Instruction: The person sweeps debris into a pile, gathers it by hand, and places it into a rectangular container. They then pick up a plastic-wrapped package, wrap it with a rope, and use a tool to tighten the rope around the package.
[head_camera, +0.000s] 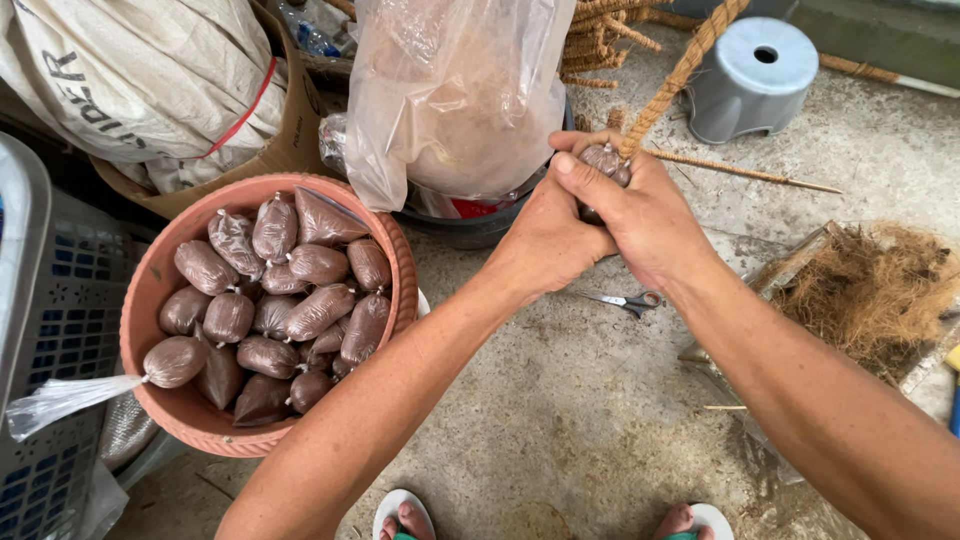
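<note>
Gripping one small brown soil-filled plastic pouch between both hands, above the bare concrete floor and just right of the big clear plastic bag of brown powder. Left hand curled tight around the lower part of the pouch, fingers closed. Right hand wrapped over the left, thumb pressed along the top of the pouch, fingers shut on it too. Twisted tan coir rope running from the top of the pouch up and away to the right of the clear bag. Left of the clear bag and lower, a round terracotta-coloured plastic basin heaped with many like brown pouches, each tied at the neck; one with a long clear tail hanging over the basin's left rim. Steel scissors lying on the floor just below the hands. Grey plastic stool well right of the clear bag. Loose brown coir fibre pile farther right. White woven sack left of the clear bag.
</note>
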